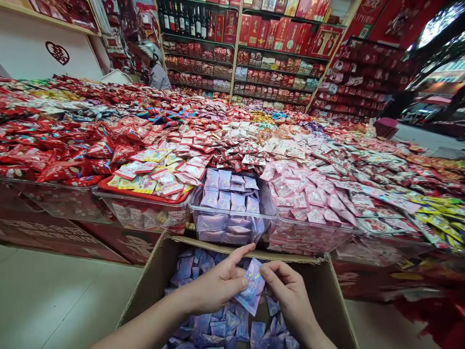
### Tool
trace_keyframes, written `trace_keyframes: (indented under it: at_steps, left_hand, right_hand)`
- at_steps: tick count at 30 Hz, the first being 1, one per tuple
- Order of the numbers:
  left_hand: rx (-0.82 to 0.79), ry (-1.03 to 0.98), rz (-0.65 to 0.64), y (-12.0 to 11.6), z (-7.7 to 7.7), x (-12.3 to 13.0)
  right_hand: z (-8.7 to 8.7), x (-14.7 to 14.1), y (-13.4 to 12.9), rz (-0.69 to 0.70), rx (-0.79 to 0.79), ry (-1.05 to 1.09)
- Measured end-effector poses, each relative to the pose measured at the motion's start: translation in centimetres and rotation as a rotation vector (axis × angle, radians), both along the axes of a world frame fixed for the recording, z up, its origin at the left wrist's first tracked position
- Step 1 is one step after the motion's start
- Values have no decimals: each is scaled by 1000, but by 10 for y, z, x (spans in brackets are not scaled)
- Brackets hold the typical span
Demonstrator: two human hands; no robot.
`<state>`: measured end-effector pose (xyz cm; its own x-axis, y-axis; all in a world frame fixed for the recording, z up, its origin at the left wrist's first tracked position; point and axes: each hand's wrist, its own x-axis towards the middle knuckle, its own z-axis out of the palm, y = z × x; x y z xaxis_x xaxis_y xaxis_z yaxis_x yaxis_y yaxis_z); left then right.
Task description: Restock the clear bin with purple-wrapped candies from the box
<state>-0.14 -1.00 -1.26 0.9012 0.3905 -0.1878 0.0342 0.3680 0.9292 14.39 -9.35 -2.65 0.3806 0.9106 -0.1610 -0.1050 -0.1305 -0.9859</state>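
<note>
A purple candy packet point(252, 287) is held between my two hands, above an open cardboard box point(329, 276). My left hand point(228, 281) has its thumb on the packet's left side, with the index finger stretched out past it. The fingertips of my right hand point(285, 286) pinch the packet's upper right corner. Below, many more purple packets point(214, 327) lie loose in the box. Just beyond the box's far edge stands a clear plastic bin point(269, 212), where similar purple packets point(224, 198) sit in rows.
Left of the purple bin is a bin of yellow and pink packets point(160, 177); red packets point(65, 160) lie farther left. Pink packets point(308, 194) fill the bin on the right. Shelves point(236, 53) with bottles and boxes rise behind. A person point(159, 72) in a helmet is at the back.
</note>
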Motion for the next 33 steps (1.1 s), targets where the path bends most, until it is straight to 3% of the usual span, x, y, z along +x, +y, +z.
trace_keyframes:
  at_steps: [4, 9, 14, 17, 20, 23, 27, 30, 33]
  left_hand:
    - [-9, 3, -18, -4, -1, 3]
    - [144, 84, 107, -4, -4, 4]
    - [357, 142, 119, 0, -1, -2]
    - [315, 108, 117, 1, 0, -4]
    - [125, 47, 100, 2, 3, -4]
    - [-21, -7, 87, 4, 6, -3]
    - [-4, 13, 162, 5, 4, 0]
    - [22, 45, 159, 4, -2, 2]
    - [28, 60, 134, 3, -9, 4]
  right_hand:
    - [-4, 3, -1, -16, 18, -67]
    - [-10, 9, -4, 44, 85, -237]
    - [-1, 16, -8, 243, 375, -727]
    - [1, 21, -7, 387, 541, -981]
    - [4, 29, -6, 421, 686, -1129]
    - [26, 38, -9, 410, 754, -1238]
    - [81, 42, 2, 261, 693, -1278]
    - [110, 34, 38, 206, 659, -1399]
    - [118, 22, 91, 355, 537, -1647]
